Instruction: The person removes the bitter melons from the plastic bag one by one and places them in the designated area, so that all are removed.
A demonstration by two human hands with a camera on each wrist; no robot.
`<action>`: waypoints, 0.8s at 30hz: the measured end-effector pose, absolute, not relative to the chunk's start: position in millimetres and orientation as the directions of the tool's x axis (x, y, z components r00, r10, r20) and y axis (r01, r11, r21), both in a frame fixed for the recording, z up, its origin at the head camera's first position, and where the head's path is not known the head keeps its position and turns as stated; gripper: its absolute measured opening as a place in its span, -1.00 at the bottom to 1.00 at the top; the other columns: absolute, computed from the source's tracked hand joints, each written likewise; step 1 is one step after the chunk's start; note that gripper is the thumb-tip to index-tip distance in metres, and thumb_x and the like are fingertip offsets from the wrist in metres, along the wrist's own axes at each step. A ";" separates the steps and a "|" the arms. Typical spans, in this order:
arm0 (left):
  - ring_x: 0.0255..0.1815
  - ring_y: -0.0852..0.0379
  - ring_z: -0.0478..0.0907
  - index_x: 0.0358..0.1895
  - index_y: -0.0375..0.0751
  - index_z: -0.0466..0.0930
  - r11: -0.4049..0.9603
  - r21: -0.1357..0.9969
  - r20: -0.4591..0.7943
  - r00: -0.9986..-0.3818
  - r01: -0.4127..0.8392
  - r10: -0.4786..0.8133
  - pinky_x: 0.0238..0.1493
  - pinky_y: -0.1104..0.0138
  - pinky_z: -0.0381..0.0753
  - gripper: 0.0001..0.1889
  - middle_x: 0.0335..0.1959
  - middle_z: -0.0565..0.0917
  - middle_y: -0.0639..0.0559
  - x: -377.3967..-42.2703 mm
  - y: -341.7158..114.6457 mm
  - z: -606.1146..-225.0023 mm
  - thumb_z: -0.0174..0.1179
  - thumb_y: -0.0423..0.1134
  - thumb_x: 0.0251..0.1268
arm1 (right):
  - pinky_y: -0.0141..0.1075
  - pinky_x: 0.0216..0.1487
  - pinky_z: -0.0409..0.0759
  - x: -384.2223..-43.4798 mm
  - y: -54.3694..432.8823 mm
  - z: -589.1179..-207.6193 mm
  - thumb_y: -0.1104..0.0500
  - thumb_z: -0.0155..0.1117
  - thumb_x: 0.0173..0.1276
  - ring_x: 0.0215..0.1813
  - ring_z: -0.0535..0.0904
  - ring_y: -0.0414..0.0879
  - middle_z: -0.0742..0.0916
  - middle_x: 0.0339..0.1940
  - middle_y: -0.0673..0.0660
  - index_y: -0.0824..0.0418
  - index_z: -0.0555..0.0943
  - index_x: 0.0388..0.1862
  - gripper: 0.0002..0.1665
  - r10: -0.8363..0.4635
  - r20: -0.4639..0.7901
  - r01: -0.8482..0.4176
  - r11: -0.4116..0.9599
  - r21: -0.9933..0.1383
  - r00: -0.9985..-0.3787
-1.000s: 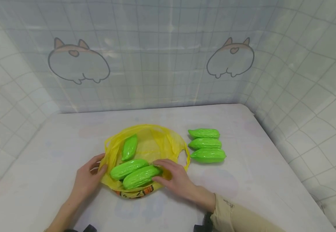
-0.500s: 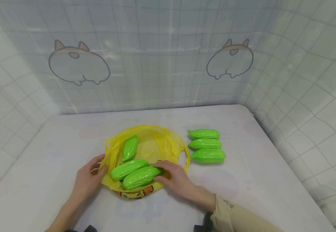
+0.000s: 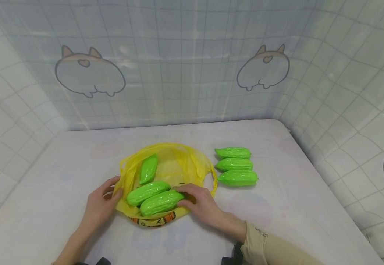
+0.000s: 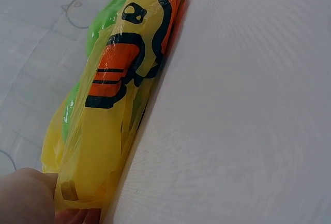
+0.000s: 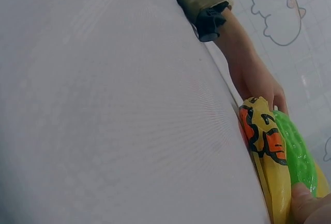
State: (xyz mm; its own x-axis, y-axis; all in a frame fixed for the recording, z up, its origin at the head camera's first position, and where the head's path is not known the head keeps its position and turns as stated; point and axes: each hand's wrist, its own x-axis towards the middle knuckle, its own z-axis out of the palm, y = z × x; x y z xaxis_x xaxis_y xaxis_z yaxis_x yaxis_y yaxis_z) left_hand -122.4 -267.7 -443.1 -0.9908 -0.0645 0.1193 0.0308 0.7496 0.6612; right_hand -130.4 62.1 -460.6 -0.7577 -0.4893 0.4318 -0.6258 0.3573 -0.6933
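A yellow plastic bag (image 3: 192, 162) lies with its mouth spread wide, dark and orange print on its near side. Inside rest three glossy green bitter melons: a smaller-looking one (image 3: 148, 169) at the back left, and two side by side, a rear one (image 3: 147, 193) and a front one (image 3: 162, 202). My left hand (image 3: 100, 202) pinches the bag's left edge, the thumb (image 4: 26, 195) on one side of the film and fingers on the other. At the right end of the front melon, my right hand (image 3: 203, 204) grips it between thumb (image 5: 305, 203) and fingers.
Three more bitter melons lie in a neat row right of the bag: a far one (image 3: 233, 152), a middle one (image 3: 234, 164) and a near one (image 3: 238, 178). A white-covered table (image 3: 278, 213) carries everything. Grid-patterned curtains (image 3: 178, 73) enclose its back and sides.
My right thumb has slid slightly to the right at the front melon's end. The left hand, the bag and the melons stay practically where they were.
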 end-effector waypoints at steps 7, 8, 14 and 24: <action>0.18 -0.25 0.55 0.42 -0.23 0.38 0.750 0.661 0.119 -0.991 0.028 -0.068 0.16 -0.09 0.60 -0.50 0.31 0.51 -0.29 -123.0 -267.5 -442.6 0.09 -0.14 0.51 | -0.26 0.29 0.56 -130.4 62.3 -459.7 0.13 0.41 0.30 0.19 0.63 -0.15 0.73 0.13 -0.02 0.12 0.65 0.15 -0.57 -0.487 0.418 -0.612 0.355 -0.707 -0.767; 0.18 -0.25 0.54 0.42 -0.23 0.38 0.749 0.662 0.115 -0.991 0.025 -0.068 0.17 -0.09 0.59 -0.49 0.32 0.51 -0.29 -122.9 -267.3 -442.4 0.09 -0.14 0.51 | -0.26 0.29 0.56 -130.4 62.2 -459.8 0.13 0.41 0.30 0.19 0.63 -0.15 0.73 0.13 -0.02 0.12 0.65 0.15 -0.57 -0.486 0.417 -0.610 0.354 -0.710 -0.768; 0.19 -0.26 0.54 0.43 -0.25 0.37 0.746 0.666 0.107 -0.992 0.023 -0.064 0.17 -0.10 0.59 -0.49 0.32 0.50 -0.31 -122.3 -267.5 -441.0 0.07 -0.13 0.52 | -0.27 0.28 0.57 -130.0 61.9 -459.5 0.13 0.40 0.31 0.17 0.64 -0.17 0.74 0.11 -0.02 0.10 0.65 0.15 -0.58 -0.479 0.426 -0.609 0.334 -0.719 -0.767; 0.17 -0.27 0.56 0.40 -0.24 0.40 0.749 0.661 0.128 -0.990 0.046 -0.052 0.15 -0.09 0.60 -0.51 0.30 0.52 -0.31 -122.3 -269.4 -442.4 0.08 -0.15 0.51 | -0.26 0.24 0.60 -126.9 63.9 -459.0 0.13 0.43 0.26 0.12 0.67 -0.14 0.76 0.06 0.00 0.13 0.68 0.09 -0.59 -0.387 0.492 -0.614 0.321 -0.721 -0.780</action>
